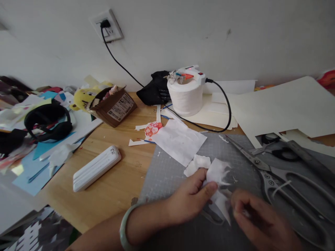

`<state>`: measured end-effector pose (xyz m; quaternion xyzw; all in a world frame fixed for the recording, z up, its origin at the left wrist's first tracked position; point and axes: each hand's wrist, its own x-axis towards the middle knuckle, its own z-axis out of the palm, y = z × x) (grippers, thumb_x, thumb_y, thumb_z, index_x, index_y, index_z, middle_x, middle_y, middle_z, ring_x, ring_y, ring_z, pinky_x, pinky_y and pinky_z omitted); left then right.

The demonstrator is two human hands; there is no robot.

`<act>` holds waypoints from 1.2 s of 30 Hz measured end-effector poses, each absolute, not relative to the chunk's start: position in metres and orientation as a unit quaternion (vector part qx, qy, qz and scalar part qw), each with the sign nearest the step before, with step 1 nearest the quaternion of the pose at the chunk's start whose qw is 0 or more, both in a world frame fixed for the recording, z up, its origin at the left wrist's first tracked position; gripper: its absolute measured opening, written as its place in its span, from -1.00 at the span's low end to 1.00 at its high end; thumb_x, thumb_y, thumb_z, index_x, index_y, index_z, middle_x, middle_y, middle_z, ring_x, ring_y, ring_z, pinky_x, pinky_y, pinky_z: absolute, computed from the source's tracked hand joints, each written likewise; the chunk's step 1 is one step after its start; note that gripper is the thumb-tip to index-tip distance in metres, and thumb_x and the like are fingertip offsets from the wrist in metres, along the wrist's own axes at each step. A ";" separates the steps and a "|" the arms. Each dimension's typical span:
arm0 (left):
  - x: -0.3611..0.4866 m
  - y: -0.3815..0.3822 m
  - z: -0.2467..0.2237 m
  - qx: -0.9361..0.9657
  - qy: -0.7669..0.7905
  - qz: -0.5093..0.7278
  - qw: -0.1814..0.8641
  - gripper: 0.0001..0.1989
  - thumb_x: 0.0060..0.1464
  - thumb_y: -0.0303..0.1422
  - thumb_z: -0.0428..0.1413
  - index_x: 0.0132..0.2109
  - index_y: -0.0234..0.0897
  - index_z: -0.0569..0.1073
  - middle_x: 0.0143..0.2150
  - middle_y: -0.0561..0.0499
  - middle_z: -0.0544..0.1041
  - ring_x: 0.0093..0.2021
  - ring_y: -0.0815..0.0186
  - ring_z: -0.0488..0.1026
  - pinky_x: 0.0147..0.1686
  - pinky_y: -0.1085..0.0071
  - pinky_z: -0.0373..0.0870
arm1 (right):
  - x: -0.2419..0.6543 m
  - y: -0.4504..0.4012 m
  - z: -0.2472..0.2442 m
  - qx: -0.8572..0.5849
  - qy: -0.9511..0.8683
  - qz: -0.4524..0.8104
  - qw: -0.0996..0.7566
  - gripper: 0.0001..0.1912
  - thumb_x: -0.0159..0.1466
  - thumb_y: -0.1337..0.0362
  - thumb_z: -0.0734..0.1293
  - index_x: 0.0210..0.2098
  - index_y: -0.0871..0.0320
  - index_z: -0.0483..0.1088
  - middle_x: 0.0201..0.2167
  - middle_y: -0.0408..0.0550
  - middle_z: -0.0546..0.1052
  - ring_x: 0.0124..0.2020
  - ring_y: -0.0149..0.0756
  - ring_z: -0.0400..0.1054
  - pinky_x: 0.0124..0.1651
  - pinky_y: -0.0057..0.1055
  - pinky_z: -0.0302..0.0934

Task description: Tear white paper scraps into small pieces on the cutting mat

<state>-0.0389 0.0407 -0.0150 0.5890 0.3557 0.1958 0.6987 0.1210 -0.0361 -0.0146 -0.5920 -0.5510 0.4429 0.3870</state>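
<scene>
My left hand (187,200), with a pale bangle at the wrist, is closed on a piece of white paper (217,171) with ragged, pointed edges. Thumb and fingers pinch it above the grey cutting mat (163,181). A smaller wavy-edged white piece (198,163) shows just beyond the fingers. To the right, my right hand (259,218) is slightly blurred, its fingers curled together beside the paper's torn side. Whatever is between those fingertips cannot be made out. Farther back lies a white sheet (180,139), partly on the mat.
Large metal scissors (264,165) lie on the mat at right, near black-handled scissors (285,154). A white power bank (96,169) rests on the wooden table. Behind are a tissue roll (185,99) with a cable, a cardboard box (115,108) and cream sheets (285,104).
</scene>
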 end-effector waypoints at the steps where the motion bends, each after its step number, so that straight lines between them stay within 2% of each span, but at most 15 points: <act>1: -0.039 0.041 -0.014 0.587 0.351 0.192 0.704 -0.68 0.10 -0.11 -0.07 -0.26 -0.32 0.25 -0.38 0.06 0.21 -0.37 0.43 0.14 -0.34 0.49 0.14 | 0.122 -0.034 -0.014 -0.616 -0.514 0.454 0.386 -0.86 0.12 0.31 0.23 -0.56 0.09 0.22 -0.64 -0.24 0.24 -0.61 -0.43 0.16 -0.57 -0.58 0.12; 5: -0.038 0.041 -0.014 0.568 0.335 0.192 0.727 -0.64 0.04 -0.07 -0.01 -0.29 -0.33 0.25 -0.41 0.07 0.20 -0.39 0.44 0.13 -0.38 0.51 0.13 | 0.124 -0.027 -0.014 -0.629 -0.427 0.537 0.366 -0.84 0.12 0.13 0.26 -0.43 0.09 0.33 -0.53 -0.16 0.39 -0.49 -0.34 0.30 -0.47 -0.54 0.24; 7: -0.038 0.042 -0.014 0.580 0.332 0.189 0.720 -0.64 0.03 -0.07 0.00 -0.33 -0.33 0.26 -0.41 0.07 0.22 -0.38 0.44 0.13 -0.36 0.50 0.12 | 0.123 -0.027 -0.015 -0.615 -0.430 0.566 0.341 -0.81 0.11 0.11 0.27 -0.38 0.09 0.36 -0.48 -0.13 0.44 -0.41 -0.28 0.35 -0.39 -0.50 0.27; 9: -0.039 0.041 -0.013 0.588 0.329 0.182 0.716 -0.64 0.02 -0.06 0.01 -0.33 -0.33 0.27 -0.41 0.07 0.23 -0.38 0.44 0.14 -0.36 0.50 0.12 | 0.122 -0.029 -0.017 -0.615 -0.445 0.568 0.317 -0.82 0.12 0.12 0.27 -0.42 0.10 0.37 -0.49 -0.13 0.44 -0.42 -0.27 0.35 -0.38 -0.48 0.26; 12: -0.040 0.041 -0.010 0.564 0.304 0.164 0.750 -0.61 -0.09 -0.08 0.12 -0.27 -0.33 0.28 -0.39 0.07 0.26 -0.40 0.45 0.16 -0.38 0.51 0.12 | 0.119 -0.032 -0.021 -0.621 -0.443 0.558 0.328 -0.78 0.13 0.10 0.26 -0.49 0.11 0.36 -0.53 -0.13 0.41 -0.44 -0.27 0.33 -0.39 -0.47 0.23; 15: -0.040 0.041 -0.007 0.550 0.302 0.123 0.768 -0.62 -0.18 -0.26 0.22 -0.23 -0.32 0.30 -0.35 0.06 0.32 -0.38 0.44 0.22 -0.37 0.51 0.16 | 0.114 -0.033 -0.021 -0.622 -0.408 0.555 0.371 -0.78 0.10 0.10 0.26 -0.51 0.11 0.36 -0.54 -0.14 0.40 -0.45 -0.27 0.30 -0.40 -0.45 0.20; 18: -0.038 0.041 -0.008 0.542 0.325 0.100 0.769 -0.71 -0.18 -0.41 0.20 -0.27 -0.30 0.29 -0.34 0.09 0.31 -0.40 0.47 0.22 -0.39 0.51 0.14 | 0.111 -0.033 -0.018 -0.611 -0.375 0.581 0.385 -0.80 0.06 0.11 0.27 -0.51 0.11 0.36 -0.60 -0.18 0.34 -0.54 -0.35 0.22 -0.48 -0.48 0.12; 20: -0.037 0.041 -0.009 0.522 0.325 0.103 0.782 -0.72 -0.20 -0.45 0.20 -0.32 -0.29 0.26 -0.35 0.10 0.30 -0.43 0.50 0.19 -0.41 0.52 0.12 | 0.112 -0.032 -0.016 -0.602 -0.349 0.615 0.371 -0.79 0.02 0.09 0.29 -0.53 0.11 0.33 -0.69 -0.25 0.24 -0.63 -0.42 0.09 -0.56 -0.50 0.02; 23: -0.037 0.041 -0.011 0.484 0.309 0.113 0.811 -0.69 -0.23 -0.38 0.23 -0.36 -0.29 0.24 -0.41 0.13 0.28 -0.48 0.52 0.17 -0.45 0.52 0.10 | 0.115 -0.029 -0.017 -0.590 -0.320 0.659 0.340 -0.73 -0.02 0.06 0.30 -0.62 0.12 0.23 -0.77 -0.30 0.12 -0.69 -0.48 -0.06 -0.61 -0.52 -0.08; 27: -0.038 0.042 -0.009 0.456 0.300 0.106 0.831 -0.63 -0.22 -0.26 0.24 -0.35 -0.29 0.23 -0.48 0.15 0.27 -0.52 0.54 0.17 -0.49 0.53 0.08 | 0.118 -0.024 -0.020 -0.573 -0.308 0.687 0.323 -0.71 -0.05 0.04 0.27 -0.66 0.12 0.18 -0.77 -0.28 0.13 -0.71 -0.49 -0.08 -0.63 -0.51 -0.12; 31: -0.038 0.044 -0.007 0.452 0.278 0.121 0.839 -0.67 -0.18 -0.27 0.23 -0.34 -0.32 0.26 -0.43 0.13 0.28 -0.51 0.55 0.19 -0.48 0.56 0.10 | 0.118 -0.021 -0.016 -0.573 -0.293 0.699 0.312 -0.72 -0.07 0.08 0.26 -0.71 0.12 0.15 -0.78 -0.26 0.13 -0.71 -0.49 -0.08 -0.63 -0.51 -0.11; 36: -0.039 0.043 -0.010 0.419 0.251 0.151 0.860 -0.74 -0.12 -0.33 0.20 -0.32 -0.32 0.29 -0.42 0.11 0.30 -0.49 0.54 0.22 -0.46 0.58 0.12 | 0.117 -0.025 -0.009 -0.573 -0.211 0.708 0.354 -0.78 -0.03 0.14 0.29 -0.64 0.13 0.21 -0.71 -0.26 0.16 -0.64 -0.46 -0.04 -0.56 -0.50 -0.04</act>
